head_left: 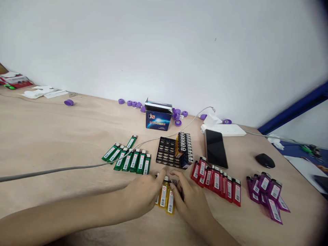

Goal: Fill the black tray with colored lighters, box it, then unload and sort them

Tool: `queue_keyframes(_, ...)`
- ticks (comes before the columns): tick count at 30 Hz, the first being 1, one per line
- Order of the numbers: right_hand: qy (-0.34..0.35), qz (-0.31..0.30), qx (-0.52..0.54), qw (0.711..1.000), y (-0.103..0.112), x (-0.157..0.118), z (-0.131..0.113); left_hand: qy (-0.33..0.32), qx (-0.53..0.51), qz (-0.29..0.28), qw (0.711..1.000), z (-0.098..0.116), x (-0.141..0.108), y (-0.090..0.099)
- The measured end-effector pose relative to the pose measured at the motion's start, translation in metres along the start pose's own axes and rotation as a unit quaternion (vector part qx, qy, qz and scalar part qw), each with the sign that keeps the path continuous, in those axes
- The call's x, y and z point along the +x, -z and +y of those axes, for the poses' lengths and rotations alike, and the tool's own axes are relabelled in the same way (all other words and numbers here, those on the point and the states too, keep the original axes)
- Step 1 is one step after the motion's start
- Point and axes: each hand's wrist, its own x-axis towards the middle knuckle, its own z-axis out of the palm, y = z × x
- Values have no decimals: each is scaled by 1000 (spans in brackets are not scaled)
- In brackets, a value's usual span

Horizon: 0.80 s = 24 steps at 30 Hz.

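Several yellow lighters (163,197) lie side by side on the table between my hands. My left hand (147,191) is at their left side, its fingers bent over their top ends. At their right, my right hand (188,193) has its thumb and fingers curled round the top of the rightmost yellow lighter. Just beyond stands a black slotted tray (166,150); its right part holds upright rows of lighters (183,145), yellow and dark blue. Green lighters (133,160) lie to the left, red lighters (216,181) to the right, and purple lighters (266,191) farther right.
A blue lighter box (158,120) stands open behind the tray, with purple caps (176,112) around it. A grey cable (84,167) crosses the table to a white power strip (228,130). A phone (216,148) and a black mouse (265,160) lie at the right.
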Motion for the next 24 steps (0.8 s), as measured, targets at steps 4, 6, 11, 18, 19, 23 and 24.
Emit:
queue_keyframes(4, -12, 12, 54, 998, 2, -1, -2, -11, -11, 21, 1000, -1, 0, 9)
queue_keyframes(6, -9, 33, 88, 996, 4, -3, -3, -26, -47, 88, 995, -2, 6, 16)
queue_keyframes(11, 25, 80, 109, 991, 5, -8, -2, -26, -134, 290, 947, -4, 46, 39)
queue_keyframes(18, 54, 84, 115, 988, 1, -10, 2, -92, -137, 310, 936, -4, 88, 61)
queue_keyframes(19, 51, 77, 117, 989, 2, -10, 3, -98, -135, 304, 938, -3, 88, 60)
queue_keyframes(23, 27, 53, 132, 989, 3, -11, 2, -107, -130, 275, 947, -2, 90, 55)
queue_keyframes(24, 26, 53, 135, 989, 3, -11, 2, -107, -129, 270, 948, -3, 91, 54)
